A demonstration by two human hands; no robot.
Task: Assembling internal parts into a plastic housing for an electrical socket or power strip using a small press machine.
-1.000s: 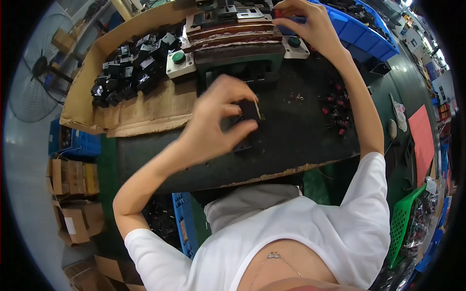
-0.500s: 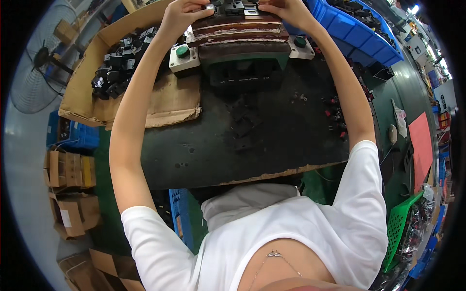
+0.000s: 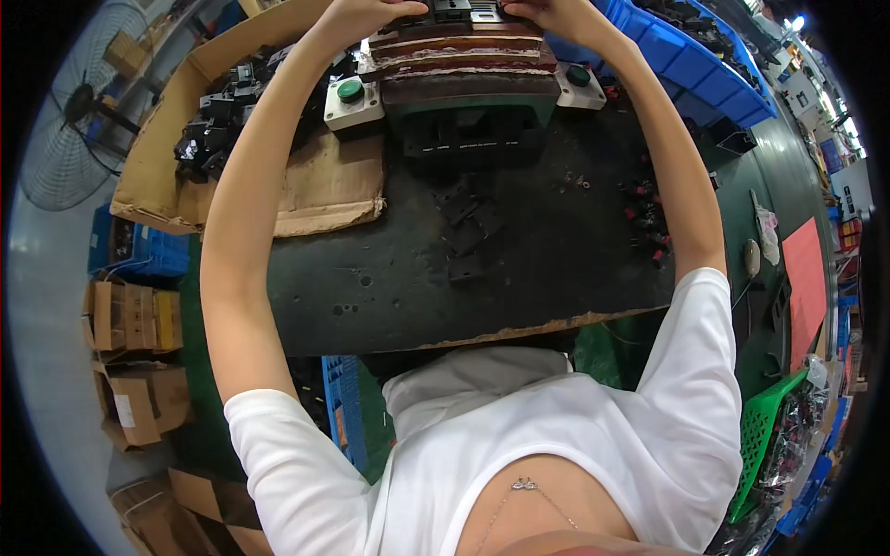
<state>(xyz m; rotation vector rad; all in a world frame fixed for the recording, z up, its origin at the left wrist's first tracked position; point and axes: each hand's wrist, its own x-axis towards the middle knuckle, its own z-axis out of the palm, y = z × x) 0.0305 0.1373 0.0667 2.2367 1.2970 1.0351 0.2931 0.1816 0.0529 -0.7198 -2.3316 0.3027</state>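
Two bare hands show at the far side: one left hand (image 3: 375, 13) and one right hand (image 3: 559, 18). Between them stands one bench machine (image 3: 464, 69), flanked by two white control boxes (image 3: 354, 113), each with one green push button (image 3: 350, 91). Mid-worktop lie at least three black plastic parts (image 3: 475, 229); their dark overlap hides the exact number. Black parts (image 3: 222, 109) in the one open cardboard tray (image 3: 153, 185), far left, are too heaped to count, as are red-and-black pieces (image 3: 658, 255), right. Blue containers number three: one bin (image 3: 700, 69), far right, and two crates (image 3: 162, 252), left. One fan (image 3: 82, 104), far left; one green basket (image 3: 762, 431), near right.
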